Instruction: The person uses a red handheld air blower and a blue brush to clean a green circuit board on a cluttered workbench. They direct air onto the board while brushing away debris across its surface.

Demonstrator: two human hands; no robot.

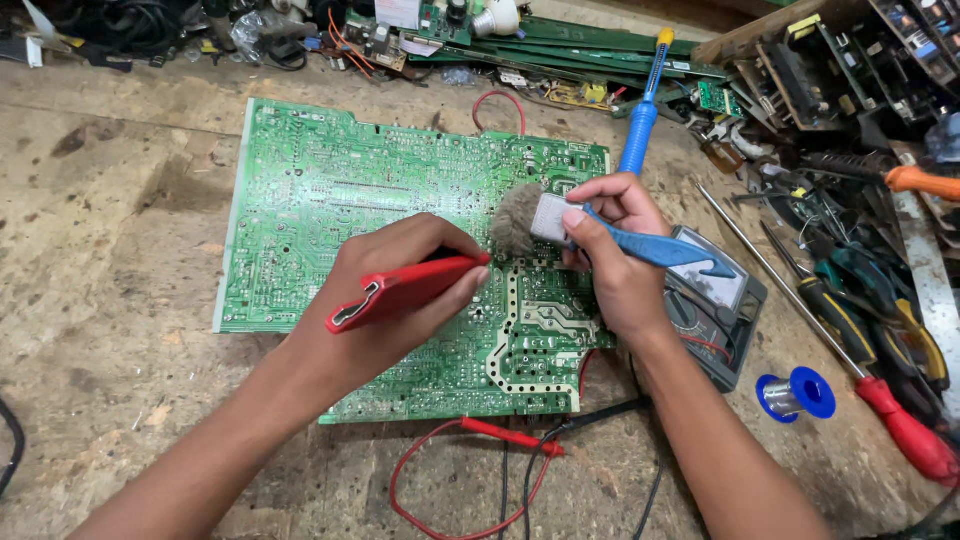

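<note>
Left hand [400, 290] closed around a red tool [405, 290], gripped like a pen; tip points toward the right hand and sits just short of the brush bristles. The tool's flat butt end sticks out past the heel of the hand, on the wrist side. Whether the tip touches the board [300, 190] cannot be told.

Right hand [610, 250] clamped on a brush [600, 225]: thumb and fingers pinch the metal ferrule, blue handle runs out over the back of the hand, away from the left. Worn grey bristles splay out at the fingertips, down on the board, between the two hands.

Board is green, solder side up, flat on the bench [100, 300] under both hands and stretching well beyond the left hand's knuckles.

Under the right wrist and just outside it: a grey meter [725, 310], partly hidden by the brush handle. Its red lead [470, 470] and black lead [600, 415] loop on the bench between the forearms.

Beyond the right hand's knuckles, a blue soldering iron [640, 125] lies on the board's far edge. Outside the right forearm, a blue solder spool [795, 393]; farther out, a red screwdriver [900, 425] among other tools. Loose boards and scrap piled along the bench's far side.
</note>
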